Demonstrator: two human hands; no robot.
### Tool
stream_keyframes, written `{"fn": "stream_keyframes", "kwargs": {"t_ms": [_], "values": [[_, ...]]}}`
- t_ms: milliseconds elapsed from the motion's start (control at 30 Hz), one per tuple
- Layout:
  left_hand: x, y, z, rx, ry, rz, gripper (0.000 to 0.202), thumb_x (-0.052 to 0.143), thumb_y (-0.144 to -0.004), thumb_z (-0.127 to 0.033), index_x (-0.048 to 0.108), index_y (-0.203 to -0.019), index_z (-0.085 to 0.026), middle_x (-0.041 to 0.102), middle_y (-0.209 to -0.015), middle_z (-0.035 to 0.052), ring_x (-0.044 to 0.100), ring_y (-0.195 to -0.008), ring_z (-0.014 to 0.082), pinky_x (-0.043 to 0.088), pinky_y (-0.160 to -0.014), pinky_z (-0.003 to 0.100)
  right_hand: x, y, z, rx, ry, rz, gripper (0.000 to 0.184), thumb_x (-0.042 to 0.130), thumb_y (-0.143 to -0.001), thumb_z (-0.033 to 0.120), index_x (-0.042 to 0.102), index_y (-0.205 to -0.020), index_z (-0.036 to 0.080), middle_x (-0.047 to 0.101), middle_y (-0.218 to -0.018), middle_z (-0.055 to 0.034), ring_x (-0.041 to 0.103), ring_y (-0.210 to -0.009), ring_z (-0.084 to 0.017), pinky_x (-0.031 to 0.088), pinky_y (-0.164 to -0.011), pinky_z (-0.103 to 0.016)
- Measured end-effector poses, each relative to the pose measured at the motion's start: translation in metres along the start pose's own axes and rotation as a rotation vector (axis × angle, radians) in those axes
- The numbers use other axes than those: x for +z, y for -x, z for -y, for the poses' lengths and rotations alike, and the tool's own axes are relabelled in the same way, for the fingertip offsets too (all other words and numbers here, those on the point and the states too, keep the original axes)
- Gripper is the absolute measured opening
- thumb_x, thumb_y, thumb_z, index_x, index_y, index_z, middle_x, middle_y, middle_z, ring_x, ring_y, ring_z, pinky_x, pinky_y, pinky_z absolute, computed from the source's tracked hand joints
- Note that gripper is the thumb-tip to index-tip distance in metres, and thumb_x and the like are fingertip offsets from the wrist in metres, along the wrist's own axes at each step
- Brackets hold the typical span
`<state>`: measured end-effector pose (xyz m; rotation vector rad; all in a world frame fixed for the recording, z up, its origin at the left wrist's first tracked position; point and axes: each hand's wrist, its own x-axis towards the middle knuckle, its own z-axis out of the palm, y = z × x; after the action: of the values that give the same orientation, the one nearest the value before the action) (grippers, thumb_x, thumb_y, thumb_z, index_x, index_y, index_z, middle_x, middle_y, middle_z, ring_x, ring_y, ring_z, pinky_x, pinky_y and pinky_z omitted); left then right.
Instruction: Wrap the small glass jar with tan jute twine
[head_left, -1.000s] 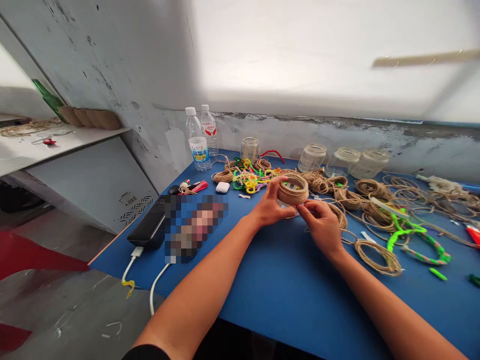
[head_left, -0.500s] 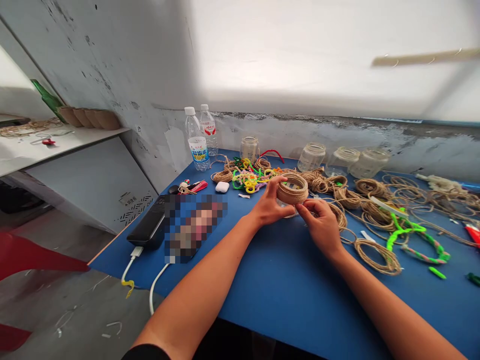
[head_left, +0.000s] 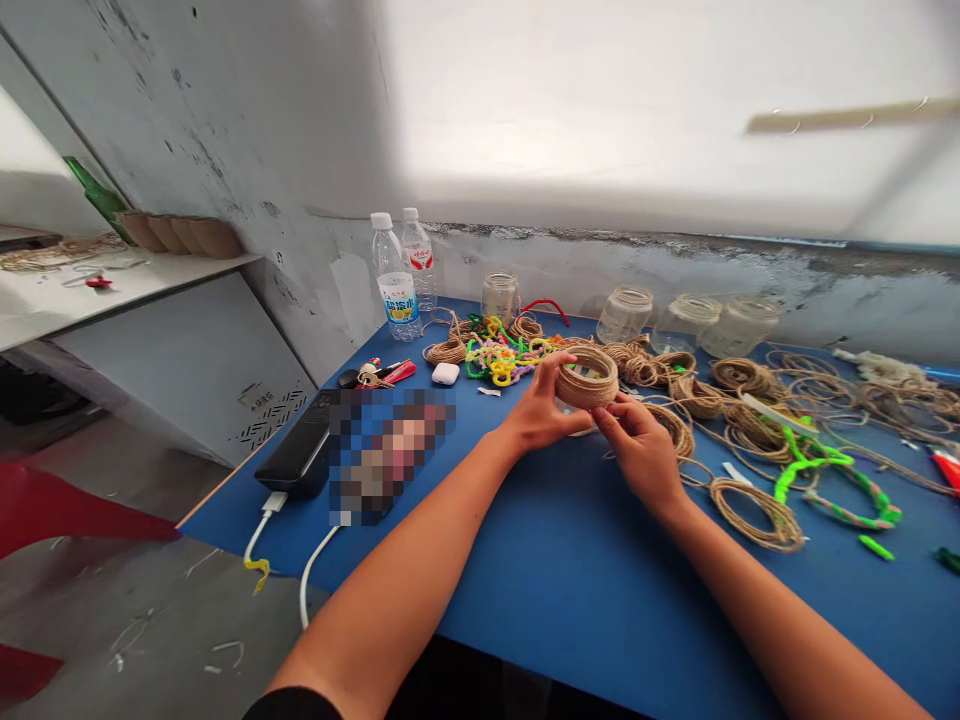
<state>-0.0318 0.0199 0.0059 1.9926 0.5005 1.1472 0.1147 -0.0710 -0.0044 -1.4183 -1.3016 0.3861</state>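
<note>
My left hand (head_left: 541, 410) is wrapped round a glass jar (head_left: 586, 381) whose upper part is wound with jute twine, holding it on the blue table (head_left: 540, 560). My right hand (head_left: 643, 447) is closed in a pinch at the jar's lower right side, its fingertips against the twine. What the pinch holds looks like the twine's loose strand. Coils of twine (head_left: 756, 511) lie just right of my right hand.
Several bare glass jars (head_left: 624, 313) and two water bottles (head_left: 395, 282) stand along the back wall. Coloured pipe cleaners (head_left: 501, 357), green ones (head_left: 817, 470), an earbud case (head_left: 445, 374), keys and a black power bank (head_left: 298, 458) with cables lie on the table. A white shelf (head_left: 112, 290) stands left.
My right hand has crept slightly up and closer to the jar; the left hand and jar have barely moved.
</note>
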Motion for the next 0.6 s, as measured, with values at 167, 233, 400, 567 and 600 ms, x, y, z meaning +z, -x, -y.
{"fn": "stream_keyframes", "kwargs": {"t_ms": [167,233,400,567,600], "values": [[-0.0002,0.0001,-0.0019,-0.027,0.006,0.003,0.075,0.075,-0.063,-0.031,0.034,-0.126,-0.024,0.038,-0.140,0.0083,0.040,-0.133,0.0235,0.032,-0.116,0.039,-0.0003,0.0008,0.0019,0.043,-0.033,-0.007,0.036,0.065,-0.078,0.054,0.066,-0.077,0.018,0.064,-0.121,-0.0131,0.057,-0.117,-0.028,0.042,-0.100,-0.042],[-0.0002,0.0001,-0.0031,-0.026,0.008,0.002,0.075,0.075,-0.064,-0.031,0.034,-0.125,-0.024,0.038,-0.140,0.0087,0.039,-0.133,0.0237,0.032,-0.116,0.039,-0.0009,0.0006,0.0034,0.055,-0.034,-0.004,0.036,0.066,-0.077,0.054,0.065,-0.075,0.018,0.063,-0.121,-0.0134,0.057,-0.117,-0.028,0.043,-0.098,-0.041],[0.0002,0.0002,-0.0042,-0.025,0.012,0.000,0.074,0.075,-0.064,-0.031,0.034,-0.125,-0.023,0.038,-0.139,0.0092,0.040,-0.133,0.0239,0.033,-0.116,0.040,-0.0014,0.0003,0.0063,0.051,-0.012,-0.008,0.036,0.065,-0.076,0.054,0.064,-0.074,0.018,0.063,-0.122,-0.0138,0.059,-0.113,-0.028,0.047,-0.093,-0.040],[-0.0004,0.0005,-0.0049,-0.017,0.001,0.000,0.071,0.075,-0.065,-0.032,0.035,-0.123,-0.023,0.039,-0.138,0.0090,0.040,-0.132,0.0235,0.034,-0.116,0.040,0.0001,0.0005,0.0063,0.042,-0.026,-0.032,0.037,0.065,-0.076,0.054,0.066,-0.076,0.018,0.064,-0.117,-0.0134,0.060,-0.111,-0.027,0.048,-0.092,-0.041],[-0.0005,0.0005,-0.0052,-0.017,-0.001,0.001,0.071,0.075,-0.065,-0.032,0.035,-0.123,-0.023,0.039,-0.137,0.0088,0.040,-0.133,0.0232,0.034,-0.116,0.040,0.0003,0.0005,0.0063,0.039,-0.030,-0.032,0.036,0.066,-0.076,0.054,0.066,-0.075,0.018,0.064,-0.117,-0.0132,0.060,-0.111,-0.027,0.048,-0.091,-0.041]]}}
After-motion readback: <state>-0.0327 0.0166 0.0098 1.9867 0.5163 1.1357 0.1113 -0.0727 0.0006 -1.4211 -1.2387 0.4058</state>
